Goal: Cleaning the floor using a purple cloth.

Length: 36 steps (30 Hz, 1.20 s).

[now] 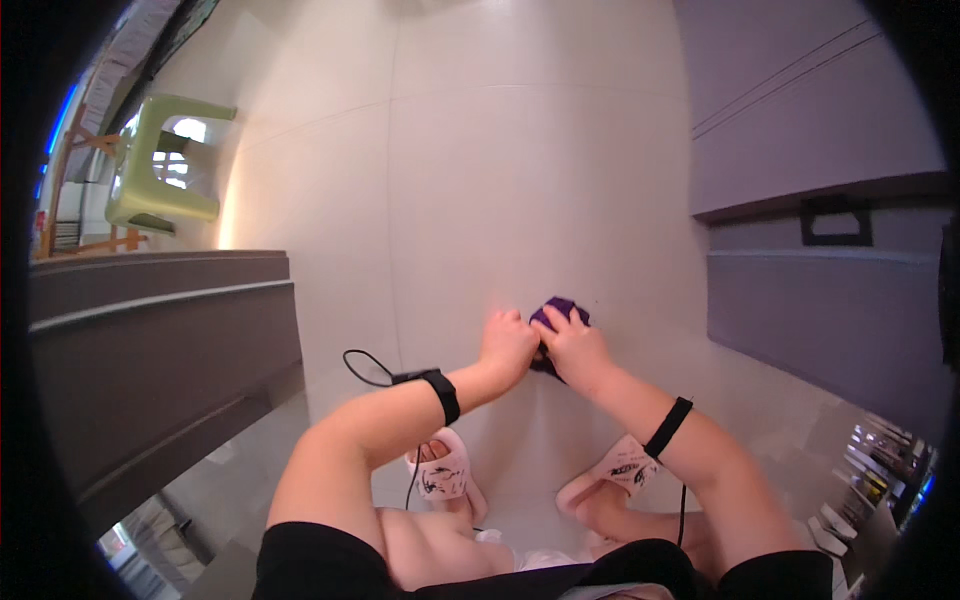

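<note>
A dark purple, bunched-up piece of cloth (562, 302) is between my hands, low over the pale floor in front of my feet. My right hand (574, 345) lies over it from the right, with its fingers bent down around the cloth. Against its left side is my left hand (508, 340), curled closed and meeting the right fingers. The left fingertips are mostly hidden, but they appear to grip the cloth's edge. A darker part of the bundle shows below, between the two wrists.
Pale tiled floor (470, 180) stretches ahead. A grey cabinet (180, 350) stands at left and a grey-purple one (800, 310) at right. A green plastic stool (150, 165) is at the far left. Cables run from black arm straps (442, 397); slippers (440, 470) are on my feet.
</note>
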{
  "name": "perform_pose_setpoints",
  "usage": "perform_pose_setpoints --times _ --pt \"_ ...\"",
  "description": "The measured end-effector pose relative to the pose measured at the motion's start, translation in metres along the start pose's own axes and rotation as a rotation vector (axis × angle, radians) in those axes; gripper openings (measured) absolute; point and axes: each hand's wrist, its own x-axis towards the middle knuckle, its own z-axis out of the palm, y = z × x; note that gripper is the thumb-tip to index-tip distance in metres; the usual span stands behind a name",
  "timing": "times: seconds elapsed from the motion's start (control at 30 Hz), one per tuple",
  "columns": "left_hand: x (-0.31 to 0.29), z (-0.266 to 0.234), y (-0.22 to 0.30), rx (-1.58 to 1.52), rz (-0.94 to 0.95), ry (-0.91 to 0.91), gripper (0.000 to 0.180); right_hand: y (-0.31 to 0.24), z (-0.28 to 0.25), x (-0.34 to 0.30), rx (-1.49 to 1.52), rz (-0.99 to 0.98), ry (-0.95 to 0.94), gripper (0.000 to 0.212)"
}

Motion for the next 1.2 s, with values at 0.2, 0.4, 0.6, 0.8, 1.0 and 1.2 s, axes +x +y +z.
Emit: perform_pose_setpoints --times 0.2,0.4,0.6,0.8,1.0,1.2 --pt "-0.041 -0.018 0.004 -0.477 -0.107 -0.315 0.032 -0.014 -0.059 -0.007 0.358 0.031 -0.277 0.043" --pt "-0.097 -0.062 -0.038 -1.279 -0.246 -0.271 0.056 -0.055 -0.124 0.025 0.826 0.384 -0.273 0.039" --pt "-0.147 -0.072 -0.065 -1.926 -0.51 0.084 0.038 -0.098 -0.16 0.057 1.245 0.208 -0.477 0.06" --pt "-0.189 -0.104 -0.107 -1.84 -0.496 0.346 0.038 -0.124 -0.158 0.098 1.04 0.307 -0.418 0.042" --pt "-0.168 -0.077 -0.146 -0.787 -0.862 0.502 0.053 -0.148 -0.08 0.142 1.048 0.297 -0.223 0.055" --pt "-0.126 -0.013 -0.132 -0.313 -0.646 0.32 0.067 -0.151 -0.021 0.137 0.229 -0.036 -0.321 0.086"
